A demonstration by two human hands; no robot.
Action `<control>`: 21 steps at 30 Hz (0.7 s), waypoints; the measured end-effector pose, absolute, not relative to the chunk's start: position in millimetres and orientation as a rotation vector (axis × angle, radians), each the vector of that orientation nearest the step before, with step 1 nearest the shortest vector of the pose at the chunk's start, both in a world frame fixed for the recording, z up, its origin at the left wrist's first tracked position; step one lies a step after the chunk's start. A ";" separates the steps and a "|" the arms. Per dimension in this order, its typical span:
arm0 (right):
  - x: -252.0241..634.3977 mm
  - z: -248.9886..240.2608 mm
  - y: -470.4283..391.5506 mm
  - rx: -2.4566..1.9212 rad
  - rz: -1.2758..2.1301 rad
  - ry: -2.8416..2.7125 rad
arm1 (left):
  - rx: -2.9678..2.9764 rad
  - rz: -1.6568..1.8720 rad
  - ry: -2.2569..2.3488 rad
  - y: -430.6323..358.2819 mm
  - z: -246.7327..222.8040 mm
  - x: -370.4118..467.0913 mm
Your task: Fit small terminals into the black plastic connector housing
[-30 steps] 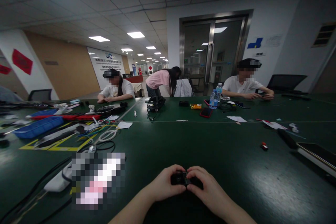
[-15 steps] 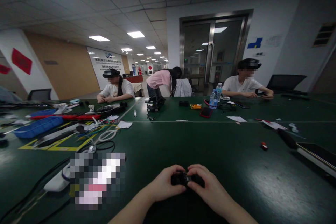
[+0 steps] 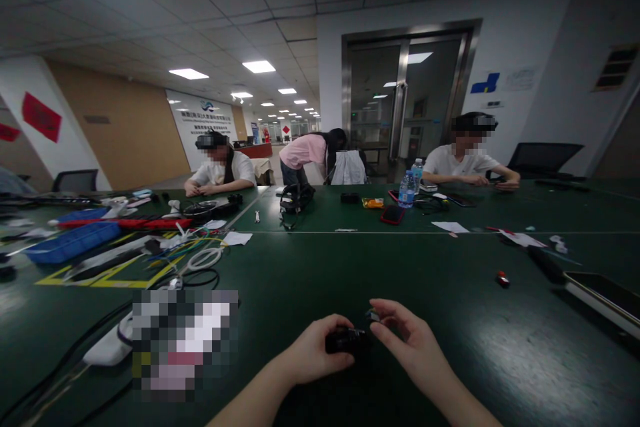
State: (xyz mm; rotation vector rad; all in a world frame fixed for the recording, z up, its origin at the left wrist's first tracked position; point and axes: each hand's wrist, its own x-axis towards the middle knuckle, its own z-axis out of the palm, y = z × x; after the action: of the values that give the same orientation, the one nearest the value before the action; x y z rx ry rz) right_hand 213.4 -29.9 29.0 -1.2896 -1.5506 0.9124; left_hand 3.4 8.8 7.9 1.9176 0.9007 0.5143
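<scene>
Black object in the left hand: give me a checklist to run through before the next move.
1. Left hand has its grip around the black object: ok.
2. Right hand has its grip on the small piece: ok.
3. Which way the small piece faces: cannot tell, too small.
4. Underside of the black object: cannot tell, hidden.
5. Small red item apart from both hands: ok, off to the right.

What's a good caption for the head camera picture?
Left hand grips a black object; right hand pinches a small piece.
</scene>
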 end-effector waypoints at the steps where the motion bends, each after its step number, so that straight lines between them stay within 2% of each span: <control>1: 214.6 28.9 -30.1 -1.282 0.906 -1.541 | 1.909 0.515 0.900 8.8 7.7 3.2; 13: 221.8 35.2 -30.1 -1.183 0.767 -1.280 | 1.935 0.533 0.915 8.6 9.1 3.7; 21: 225.1 32.5 -27.7 -1.155 0.811 -1.114 | 1.880 0.513 0.921 9.5 5.8 1.8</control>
State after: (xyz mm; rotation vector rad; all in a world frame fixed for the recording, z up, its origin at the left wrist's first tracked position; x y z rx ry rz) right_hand 225.1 -27.7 32.5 -1.1550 -1.1143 0.8114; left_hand 1.8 9.5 5.8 1.8803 0.9207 0.5133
